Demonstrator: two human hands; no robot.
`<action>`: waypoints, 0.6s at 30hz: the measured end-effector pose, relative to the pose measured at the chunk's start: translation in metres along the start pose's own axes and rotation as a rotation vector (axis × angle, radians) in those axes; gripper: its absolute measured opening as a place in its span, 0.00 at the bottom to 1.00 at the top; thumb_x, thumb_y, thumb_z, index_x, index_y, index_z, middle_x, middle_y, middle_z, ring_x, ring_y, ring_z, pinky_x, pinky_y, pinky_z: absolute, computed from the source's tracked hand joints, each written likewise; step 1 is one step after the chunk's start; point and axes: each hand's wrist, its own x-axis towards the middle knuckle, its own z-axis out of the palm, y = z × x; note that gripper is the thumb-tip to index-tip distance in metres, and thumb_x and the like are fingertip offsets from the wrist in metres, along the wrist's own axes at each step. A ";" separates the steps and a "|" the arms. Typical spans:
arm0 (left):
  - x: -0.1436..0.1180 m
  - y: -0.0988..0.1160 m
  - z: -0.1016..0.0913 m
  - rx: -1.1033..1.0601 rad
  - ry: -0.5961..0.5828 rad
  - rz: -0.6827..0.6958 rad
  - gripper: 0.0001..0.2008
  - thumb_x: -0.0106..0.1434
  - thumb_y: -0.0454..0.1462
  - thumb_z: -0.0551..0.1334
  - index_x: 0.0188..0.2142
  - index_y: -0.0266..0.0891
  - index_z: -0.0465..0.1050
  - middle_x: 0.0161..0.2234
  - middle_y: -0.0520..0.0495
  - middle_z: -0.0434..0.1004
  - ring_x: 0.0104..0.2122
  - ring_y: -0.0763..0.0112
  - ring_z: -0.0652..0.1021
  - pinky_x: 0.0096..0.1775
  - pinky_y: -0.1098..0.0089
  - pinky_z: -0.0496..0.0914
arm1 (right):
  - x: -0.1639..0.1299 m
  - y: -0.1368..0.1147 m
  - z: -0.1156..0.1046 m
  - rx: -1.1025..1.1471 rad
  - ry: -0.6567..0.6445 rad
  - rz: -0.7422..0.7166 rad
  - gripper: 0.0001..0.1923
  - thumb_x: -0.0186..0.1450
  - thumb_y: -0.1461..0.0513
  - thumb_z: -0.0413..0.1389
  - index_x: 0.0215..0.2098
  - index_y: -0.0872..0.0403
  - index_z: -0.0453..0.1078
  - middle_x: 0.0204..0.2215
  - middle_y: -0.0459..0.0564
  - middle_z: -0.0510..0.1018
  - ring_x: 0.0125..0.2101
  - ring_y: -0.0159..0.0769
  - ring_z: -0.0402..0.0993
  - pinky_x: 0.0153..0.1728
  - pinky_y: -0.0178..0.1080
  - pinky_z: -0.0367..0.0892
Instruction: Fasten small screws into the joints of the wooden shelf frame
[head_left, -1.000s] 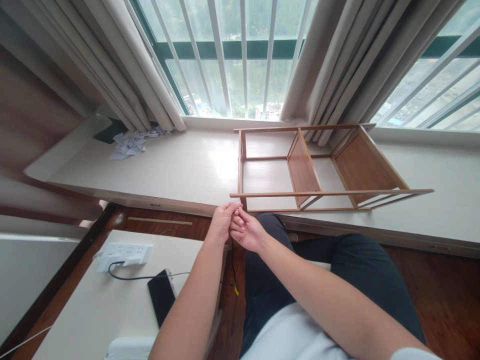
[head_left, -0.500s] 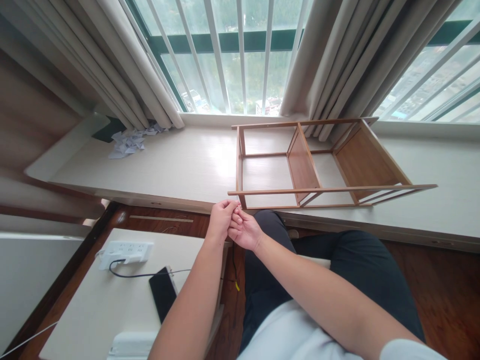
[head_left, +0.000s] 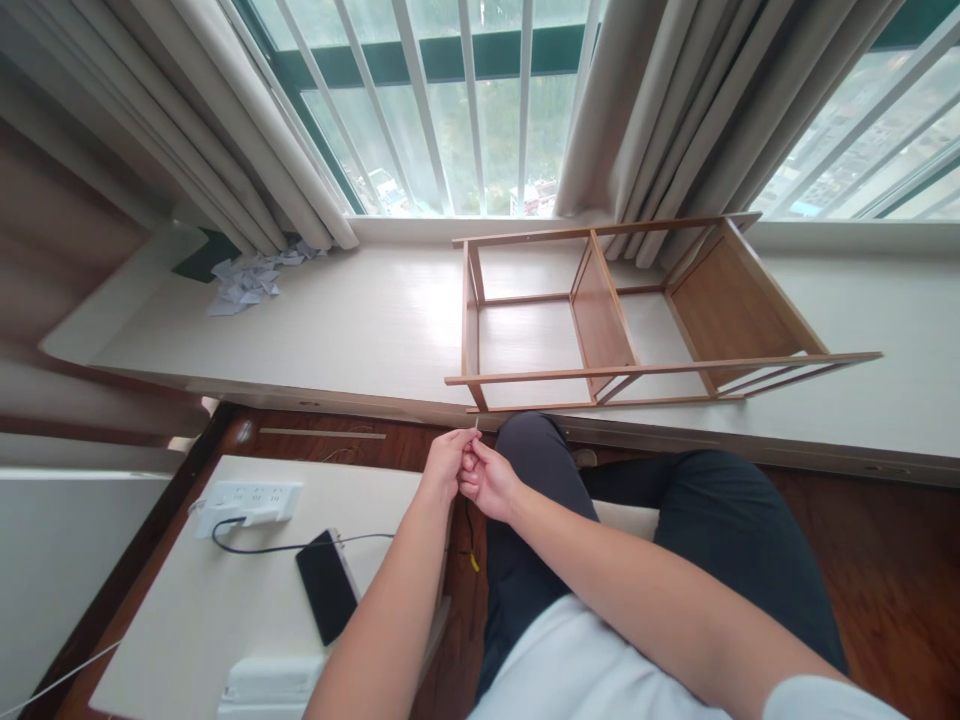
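Observation:
My left hand [head_left: 448, 457] and my right hand [head_left: 491, 483] meet in front of my knees, fingertips pinched together. Between them pokes up the tip of a small thin pale stick-like piece [head_left: 477, 423]; the fingers hide the rest, so its kind does not show. Just beyond the hands, a wooden shelf frame [head_left: 525, 376] lies on its side on the pale window ledge [head_left: 375, 310]. Its nearest corner sits slightly above my fingertips, apart from them.
To the left, a small white table [head_left: 180, 600] holds a power strip [head_left: 247, 500] with a black cable, a dark phone [head_left: 328, 585] and a white case [head_left: 270, 685]. Crumpled paper scraps [head_left: 244, 285] lie on the ledge. Curtains [head_left: 637, 120] hang at the window.
Both hands have come down a little towards me, away from the frame's corner, still pinched together. The thin piece's tip now shows above the fingers. The view has shifted slightly.

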 end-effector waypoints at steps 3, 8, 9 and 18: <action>0.020 -0.024 0.001 0.005 0.043 -0.130 0.13 0.49 0.43 0.71 0.29 0.36 0.77 0.11 0.58 0.59 0.10 0.79 0.58 0.14 0.78 0.49 | 0.011 0.006 -0.011 -0.077 0.200 -0.012 0.12 0.73 0.59 0.51 0.31 0.52 0.61 0.18 0.37 0.62 0.14 0.24 0.50 0.14 0.27 0.43; 0.042 -0.038 0.007 0.023 0.084 -0.195 0.13 0.49 0.43 0.71 0.29 0.37 0.75 0.11 0.61 0.55 0.09 0.81 0.54 0.14 0.78 0.46 | 0.035 0.006 -0.018 -0.142 0.359 -0.027 0.14 0.75 0.60 0.44 0.31 0.51 0.57 0.17 0.37 0.60 0.12 0.25 0.48 0.14 0.26 0.40; 0.045 -0.038 0.008 0.024 0.088 -0.189 0.13 0.49 0.43 0.71 0.29 0.37 0.75 0.11 0.60 0.56 0.09 0.81 0.54 0.14 0.78 0.47 | 0.041 0.005 -0.019 -0.148 0.384 -0.029 0.14 0.76 0.59 0.44 0.31 0.51 0.57 0.16 0.37 0.60 0.12 0.25 0.48 0.13 0.26 0.40; 0.071 -0.045 0.014 0.059 0.147 -0.105 0.16 0.49 0.45 0.74 0.30 0.36 0.77 0.13 0.60 0.59 0.11 0.82 0.56 0.16 0.77 0.48 | 0.080 -0.001 -0.028 -0.199 0.557 -0.074 0.12 0.74 0.56 0.50 0.32 0.50 0.60 0.14 0.35 0.56 0.12 0.25 0.47 0.13 0.26 0.41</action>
